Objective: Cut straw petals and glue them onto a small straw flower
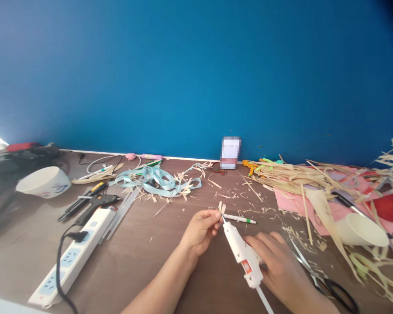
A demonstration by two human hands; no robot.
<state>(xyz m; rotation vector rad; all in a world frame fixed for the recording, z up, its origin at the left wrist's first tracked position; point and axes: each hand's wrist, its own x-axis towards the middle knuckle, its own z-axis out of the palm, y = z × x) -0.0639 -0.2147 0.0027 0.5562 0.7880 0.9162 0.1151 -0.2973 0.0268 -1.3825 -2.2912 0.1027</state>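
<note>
My left hand (199, 229) pinches a small pale straw piece (222, 208) just above the brown table. My right hand (278, 264) is wrapped round a white glue gun (240, 248), whose nozzle points up and left and touches the straw piece. A clear glue stick pokes out of the gun's back end toward me. A white pen with a green tip (239, 218) lies on the table just behind the nozzle.
A white power strip (74, 255) with a black plug lies at left, beside a black glue gun (96, 203), a white bowl (43, 182) and tangled light-blue ribbon (157, 179). Straw strips (291, 176), pink paper, a white cup (360, 230) and scissors (327, 281) crowd the right.
</note>
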